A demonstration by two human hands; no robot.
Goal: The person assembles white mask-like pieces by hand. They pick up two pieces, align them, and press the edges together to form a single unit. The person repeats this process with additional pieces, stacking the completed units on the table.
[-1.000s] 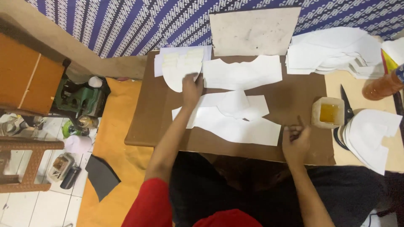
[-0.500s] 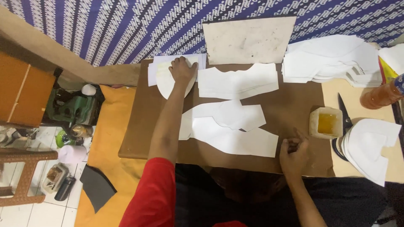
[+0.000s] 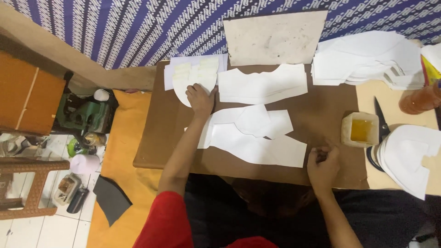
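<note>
Since the earlier frames, the left hand (image 3: 200, 98) had travelled up the brown board (image 3: 156, 138) from the middle pieces to the far left corner, where it settled on the rounded white cut-out (image 3: 188, 87). Only the head camera covered the scene, looking straight down. Its fingers lay spread and flat, pressing on the lower edge of that curved piece rather than gripping it; the piece sat on a small stack of white sheets (image 3: 195, 69), just beside a wider shaped white piece (image 3: 262, 85). That suggested the rounded cut-out was the one being taken up or steadied.

At the near edge of the board, the right hand (image 3: 323, 163) had hardly shifted. It was curled nearly closed, fingertips pinched together, but whether anything was held between them could not be told. Overlapping white pieces (image 3: 250, 135) lay between the two hands, untouched. A small tub of amber liquid (image 3: 360, 129) stood just right of the board, with black scissors (image 3: 380, 120) beside it and a pile of curved white cut-outs (image 3: 409, 158) beyond.
</note>
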